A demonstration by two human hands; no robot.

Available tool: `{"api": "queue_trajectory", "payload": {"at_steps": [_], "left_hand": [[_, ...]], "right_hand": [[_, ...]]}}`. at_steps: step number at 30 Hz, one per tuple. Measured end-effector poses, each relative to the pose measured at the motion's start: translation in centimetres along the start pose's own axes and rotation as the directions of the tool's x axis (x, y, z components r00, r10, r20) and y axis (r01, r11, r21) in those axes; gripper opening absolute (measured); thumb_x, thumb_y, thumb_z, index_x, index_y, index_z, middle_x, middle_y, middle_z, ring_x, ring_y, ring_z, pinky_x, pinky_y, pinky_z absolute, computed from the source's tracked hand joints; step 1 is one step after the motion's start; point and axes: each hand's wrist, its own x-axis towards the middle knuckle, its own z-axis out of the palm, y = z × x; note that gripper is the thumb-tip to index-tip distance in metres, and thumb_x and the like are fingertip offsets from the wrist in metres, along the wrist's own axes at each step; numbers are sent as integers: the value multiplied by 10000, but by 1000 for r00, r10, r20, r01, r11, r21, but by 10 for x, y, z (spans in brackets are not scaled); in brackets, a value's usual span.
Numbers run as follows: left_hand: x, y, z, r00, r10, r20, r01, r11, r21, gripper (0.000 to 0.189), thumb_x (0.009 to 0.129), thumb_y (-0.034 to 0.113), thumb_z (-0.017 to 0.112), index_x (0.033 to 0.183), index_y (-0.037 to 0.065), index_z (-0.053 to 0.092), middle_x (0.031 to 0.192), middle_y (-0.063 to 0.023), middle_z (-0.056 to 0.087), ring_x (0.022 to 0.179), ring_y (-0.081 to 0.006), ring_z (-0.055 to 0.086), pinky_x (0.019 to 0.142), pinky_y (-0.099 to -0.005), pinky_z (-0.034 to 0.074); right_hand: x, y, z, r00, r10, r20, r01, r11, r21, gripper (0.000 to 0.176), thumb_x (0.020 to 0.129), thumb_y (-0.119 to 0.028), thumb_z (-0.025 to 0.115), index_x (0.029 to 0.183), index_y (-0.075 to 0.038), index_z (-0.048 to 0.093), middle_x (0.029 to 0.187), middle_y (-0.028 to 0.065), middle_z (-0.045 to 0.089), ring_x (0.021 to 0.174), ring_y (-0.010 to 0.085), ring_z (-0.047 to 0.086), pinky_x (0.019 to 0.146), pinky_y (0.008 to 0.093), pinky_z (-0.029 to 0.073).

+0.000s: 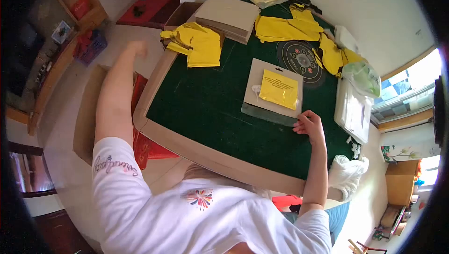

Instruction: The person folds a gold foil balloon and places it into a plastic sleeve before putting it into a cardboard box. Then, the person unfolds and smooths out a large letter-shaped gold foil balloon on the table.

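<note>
Green table top (pixel 201 99) with a pale rim fills the middle of the frame. Right of its centre lies a beige card (pixel 255 74) with a yellow packet (pixel 279 96) on it, seemingly inside a clear sleeve (pixel 269 113). At the sleeve's lower right corner, the right hand (pixel 308 125) has its fingers curled close together; whether they pinch the plastic, I cannot tell. The left hand (pixel 138 48), upper left, is blurred and apart from the card, so its fingers are unclear. I judge that packing is in hand, and closing the sleeve calls for both hands.
</note>
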Motion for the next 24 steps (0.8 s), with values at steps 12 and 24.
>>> {"api": "queue_trajectory", "payload": {"at_steps": [12,24], "left_hand": [[-45,59,10,964,-256,-74,242,957,-163,193,882,113,537,986,-30,615,973,-215,653,885,-312,662,755,-421,531],[-14,-9,37,991,-94,-93,54,928,-368,432,878,185,644,1264,18,548,1173,-134,608,1024,-251,618,872,-394,515]], "right_hand": [[-1,0,-1,999,-34,27,35,999,-28,119,917,-164,572,867,-59,546,694,69,659,533,147,647,466,225,512],[2,6,-6,998,-34,54,34,999,4,128,932,-152,557,906,-27,544,714,89,660,559,156,655,495,245,529]]}}
